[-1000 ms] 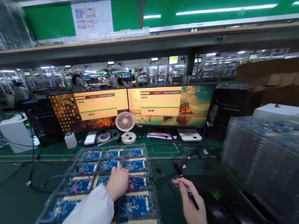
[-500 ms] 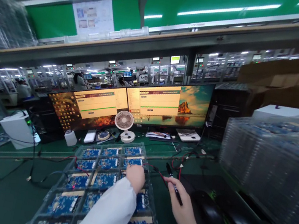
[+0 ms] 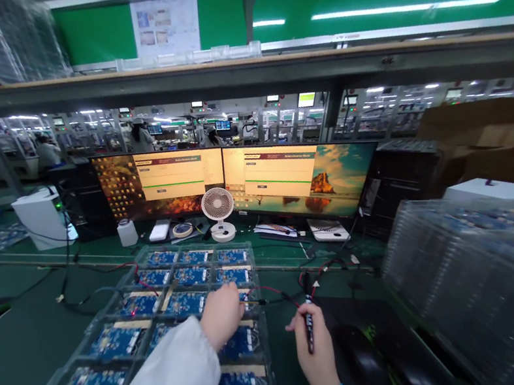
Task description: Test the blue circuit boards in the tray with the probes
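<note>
Head view, largest to smallest:
- table (image 3: 30,318), green, carries all.
- clear tray (image 3: 115,317) of blue circuit boards (image 3: 185,302) lies centre.
- left hand (image 3: 221,314) rests curled on the boards; grip hidden.
- right hand (image 3: 315,350) pinches a black pen (image 3: 310,315), just right of the tray.

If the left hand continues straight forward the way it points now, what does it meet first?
Probably the blue circuit boards in the far rows of the clear tray just ahead of the left hand; the red wire lies close too, but depth is unclear.
</note>
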